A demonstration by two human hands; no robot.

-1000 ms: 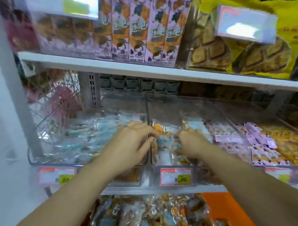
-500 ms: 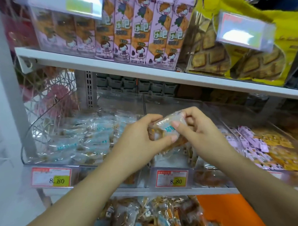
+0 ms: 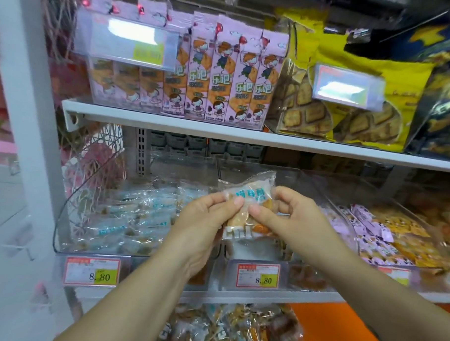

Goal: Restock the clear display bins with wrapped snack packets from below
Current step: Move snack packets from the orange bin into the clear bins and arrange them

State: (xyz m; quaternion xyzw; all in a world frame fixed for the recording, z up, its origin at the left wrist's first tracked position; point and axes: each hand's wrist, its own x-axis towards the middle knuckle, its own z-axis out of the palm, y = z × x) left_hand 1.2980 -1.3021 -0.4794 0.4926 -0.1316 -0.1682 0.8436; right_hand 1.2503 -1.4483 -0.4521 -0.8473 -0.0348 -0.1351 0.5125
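A clear-wrapped snack packet [image 3: 251, 194] with blue lettering is held upright above the middle clear bin [image 3: 256, 251]. My left hand [image 3: 206, 218] pinches its left edge and my right hand [image 3: 286, 219] pinches its right side. The left clear bin [image 3: 70, 215] holds several similar clear packets with blue print. Below the shelf lies a heap of wrapped packets [image 3: 227, 327], partly hidden by my forearms.
A right bin [image 3: 386, 229] holds purple and orange packets. Price tags [image 3: 92, 271] reading 8.80 hang on the shelf front. Above, a white shelf [image 3: 220, 132] carries pink snack boxes [image 3: 223, 75] and yellow biscuit bags [image 3: 350, 98]. A white post [image 3: 33, 110] stands left.
Both hands rose from inside the middle bin, lifting one packet clear of it and holding it upright between them. The view tilted upward.
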